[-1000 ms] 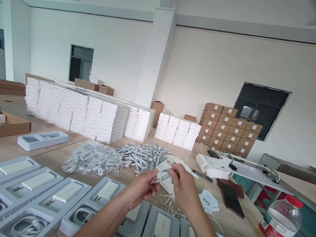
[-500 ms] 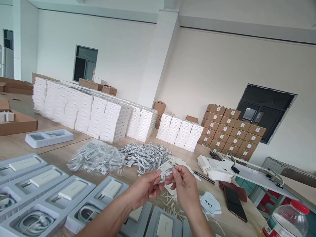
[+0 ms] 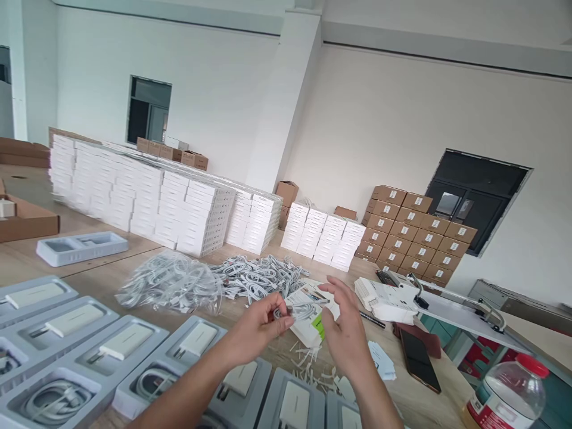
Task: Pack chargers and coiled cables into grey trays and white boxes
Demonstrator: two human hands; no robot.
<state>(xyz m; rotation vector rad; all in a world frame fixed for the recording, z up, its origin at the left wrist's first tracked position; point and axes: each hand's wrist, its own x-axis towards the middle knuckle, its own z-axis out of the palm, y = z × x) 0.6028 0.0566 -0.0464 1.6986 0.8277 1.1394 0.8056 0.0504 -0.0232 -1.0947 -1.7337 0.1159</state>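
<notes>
Left hand (image 3: 254, 330) pinches a coiled grey cable (image 3: 304, 311) between the thumb and the forefinger; this coil is held above the table (image 3: 100, 287), between the two hands. Right hand (image 3: 347, 333) is spread, its thumb well apart from the fingers, just beside the coil; whether it touches, I cannot tell. Toward the right edge of the table lie one phone (image 3: 420, 360) and, nearer, one jar (image 3: 507, 393) with red lid. Between the front trays (image 3: 154, 333) and the plastic bag (image 3: 172, 283), a strip of wood gives some room for moving. I count seven front trays, and in them seven white chargers (image 3: 127, 341); two trays show clearly also a coiled cable. One more tray (image 3: 83, 248) stands apart. Many cables fill the bag; beside it is a loose cable pile (image 3: 263, 277).
</notes>
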